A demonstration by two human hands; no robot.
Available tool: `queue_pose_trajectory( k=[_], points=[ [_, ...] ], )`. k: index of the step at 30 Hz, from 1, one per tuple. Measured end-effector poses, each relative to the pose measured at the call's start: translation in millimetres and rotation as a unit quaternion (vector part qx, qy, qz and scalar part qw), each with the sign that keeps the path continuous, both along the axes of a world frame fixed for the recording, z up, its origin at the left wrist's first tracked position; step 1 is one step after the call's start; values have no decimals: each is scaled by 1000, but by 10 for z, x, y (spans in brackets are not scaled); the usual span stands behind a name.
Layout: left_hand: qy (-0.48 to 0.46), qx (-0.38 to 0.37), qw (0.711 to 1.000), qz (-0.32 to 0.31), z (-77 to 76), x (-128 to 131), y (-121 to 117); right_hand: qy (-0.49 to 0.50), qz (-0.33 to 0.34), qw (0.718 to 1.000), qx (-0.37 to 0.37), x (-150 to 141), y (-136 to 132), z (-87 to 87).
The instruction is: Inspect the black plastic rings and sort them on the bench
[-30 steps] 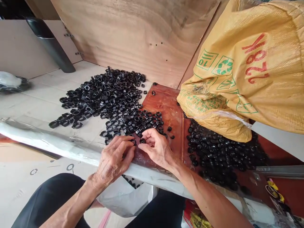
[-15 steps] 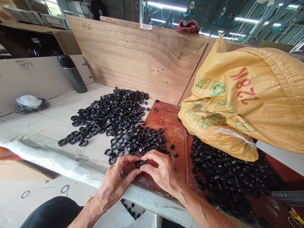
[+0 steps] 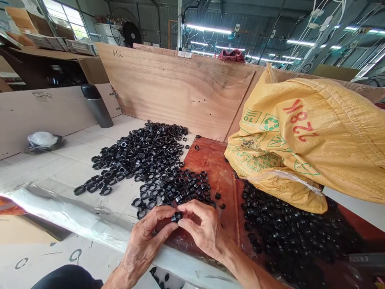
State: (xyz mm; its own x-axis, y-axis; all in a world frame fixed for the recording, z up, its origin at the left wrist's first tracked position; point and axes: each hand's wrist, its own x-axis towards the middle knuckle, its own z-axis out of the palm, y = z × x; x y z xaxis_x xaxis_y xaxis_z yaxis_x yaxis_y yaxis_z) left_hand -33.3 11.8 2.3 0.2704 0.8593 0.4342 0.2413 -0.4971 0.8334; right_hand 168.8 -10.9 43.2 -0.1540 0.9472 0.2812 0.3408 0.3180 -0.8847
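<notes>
While our left hand point(image 3: 142, 245) and right hand point(image 3: 206, 230) pinch a small black part point(image 3: 176, 217) at the frame's lower centre, we should keep both grips even.

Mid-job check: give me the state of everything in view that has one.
Left hand: fingers pinched on the small black part
Right hand: fingers pinched on the same part
Small black part: held between both hands
Black rings: loose, heaped
Black pieces at right: loose, heaped, partly hidden by the sack
Yellow sack: bulging, creased
Bottle: standing, top on
Ceiling light: lit
</notes>
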Motion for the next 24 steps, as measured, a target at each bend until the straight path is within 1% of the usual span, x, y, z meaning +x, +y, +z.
queue_pose_trajectory(
  k=[4, 8, 11, 14, 16, 20, 22, 24],
  points=[
    [7, 19, 1000, 3, -38, 2, 8, -12, -12, 1000, -18, -7, -9, -61],
    [3, 21, 1000, -6, -51, 1, -4, -61, -5, 998, 17, -14, -21, -69],
    [-12, 7, 1000, -3, -42, -6, -9, -82, 23, 996, 31, -1, -32, -22],
    [-16, 8, 1000, 10, -30, -11, -6, -88, 51, 995, 16, 14, -31, 0],
    [-6, 24, 1000, 12, -24, -11, -3, -107, 43, 993, 8, 15, -23, -22],
    [-5, 49, 999, 10, -13, 4, 1, -158, -11, 987, 28, 3, -8, -65],
    [-11, 44, 999, 18, -5, 13, 4, -143, -13, 990, 16, -2, -12, -44],
    [-14, 37, 999, 27, 6, 19, 8, -122, 4, 993, 6, -4, -20, -6]
  ],
)
